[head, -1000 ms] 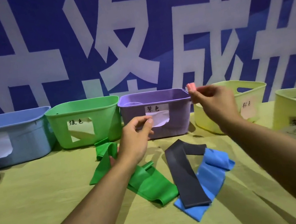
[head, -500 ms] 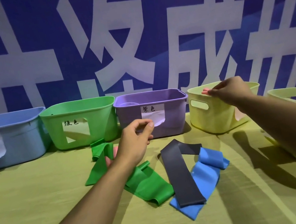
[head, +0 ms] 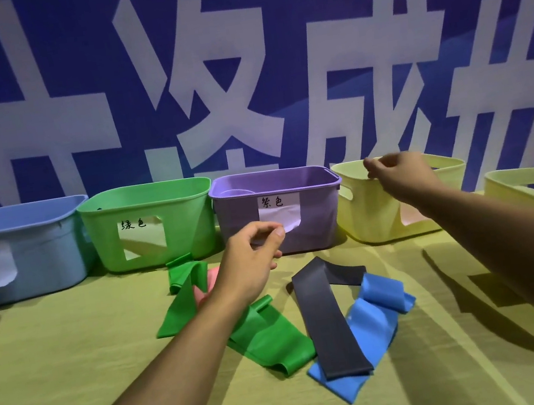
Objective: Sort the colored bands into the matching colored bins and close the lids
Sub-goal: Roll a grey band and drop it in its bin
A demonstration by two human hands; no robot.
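Green band (head: 265,338), black band (head: 328,318) and blue band (head: 365,336) lie on the table (head: 61,389) before the purple bin (head: 278,214). My right hand (head: 400,175), grip loosely curled and seemingly empty, hangs over the yellow bin (head: 364,215); my left hand (head: 253,260) hovers curled, pinching nothing.

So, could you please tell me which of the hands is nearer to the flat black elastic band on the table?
Left. The left hand hovers just left of the black elastic band; the right hand is farther back, over the pale yellow plastic bin.
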